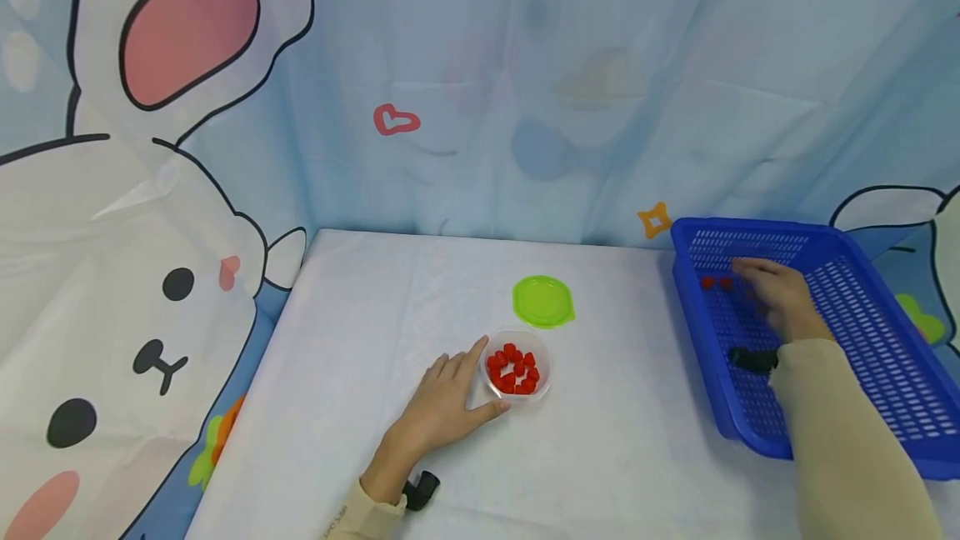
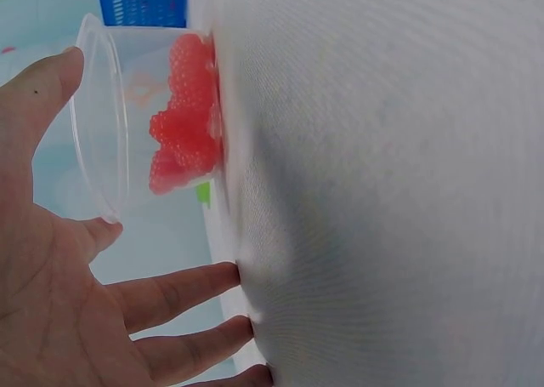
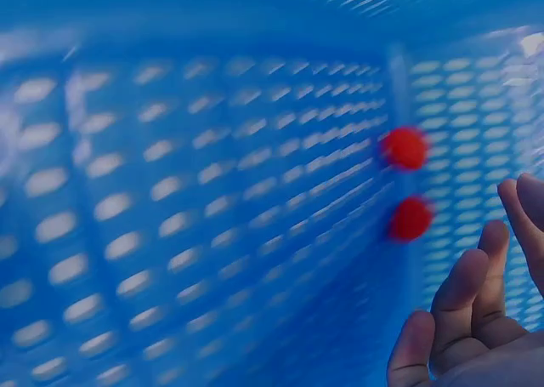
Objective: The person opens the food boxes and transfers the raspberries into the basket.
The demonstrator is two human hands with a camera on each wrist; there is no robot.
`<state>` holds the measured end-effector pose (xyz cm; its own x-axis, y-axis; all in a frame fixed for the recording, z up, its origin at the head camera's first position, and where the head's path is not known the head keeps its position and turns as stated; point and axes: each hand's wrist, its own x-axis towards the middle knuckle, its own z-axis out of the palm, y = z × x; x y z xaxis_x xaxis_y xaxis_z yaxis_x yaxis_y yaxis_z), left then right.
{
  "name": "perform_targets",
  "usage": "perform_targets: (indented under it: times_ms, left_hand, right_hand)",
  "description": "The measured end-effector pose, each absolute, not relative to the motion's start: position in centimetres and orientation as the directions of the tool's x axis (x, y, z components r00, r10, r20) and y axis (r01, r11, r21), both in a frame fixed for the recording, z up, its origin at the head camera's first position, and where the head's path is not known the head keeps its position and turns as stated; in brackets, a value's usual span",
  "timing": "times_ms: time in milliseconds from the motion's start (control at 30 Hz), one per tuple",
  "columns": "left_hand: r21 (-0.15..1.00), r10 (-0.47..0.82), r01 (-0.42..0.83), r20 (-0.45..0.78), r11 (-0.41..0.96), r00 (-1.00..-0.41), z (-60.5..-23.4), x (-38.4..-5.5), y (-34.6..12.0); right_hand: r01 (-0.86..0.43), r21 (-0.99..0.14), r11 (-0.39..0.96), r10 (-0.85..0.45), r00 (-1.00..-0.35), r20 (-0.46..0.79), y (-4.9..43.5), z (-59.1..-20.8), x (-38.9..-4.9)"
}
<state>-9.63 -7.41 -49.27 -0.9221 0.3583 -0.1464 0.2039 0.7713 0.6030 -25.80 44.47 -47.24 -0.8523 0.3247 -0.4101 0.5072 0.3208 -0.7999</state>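
Note:
A round clear plastic tub (image 1: 546,369) stands on the table with several red raspberry-shaped pieces (image 2: 189,136) in its bottom. My left hand (image 1: 442,402) is spread at the tub's left side, thumb and index fingertips at its rim. The other left fingers reach down to the tabletop in the left wrist view. Over at the right, my right hand (image 1: 780,294) reaches down inside a blue basket (image 1: 701,373), its fingers (image 3: 459,293) loosely bent with nothing visible between them. Two red pieces (image 3: 406,183) lie in the basket near these fingertips.
A green lid (image 1: 543,302) lies flat just behind the tub. The basket has raised, perforated walls at the table's right side. A patterned cloth backdrop (image 1: 480,90) rises behind the white table (image 1: 600,473).

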Motion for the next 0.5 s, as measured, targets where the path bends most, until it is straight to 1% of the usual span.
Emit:
perform_targets:
  times_ms: [133,300,500]
  left_hand:
    - [0.599,0.357,0.207,-0.143,0.773,-0.923,-49.2,-9.6,-7.4]
    - [0.604,0.363,0.211,-0.14,0.768,-0.921,-49.1,-9.6,-7.4]
    - [0.603,0.366,0.216,-0.136,0.768,-0.921,-49.2,-9.6,-7.4]
  right_hand:
    - [0.43,-0.827,0.362,0.315,-0.891,-0.326,43.0,-45.2,-25.8]
    - [0.292,-0.838,0.461,0.246,-0.949,-0.196,40.6,-42.3,-25.4]
    - [0.223,-0.881,0.416,0.177,-0.971,-0.162,36.9,-38.7,-24.1]
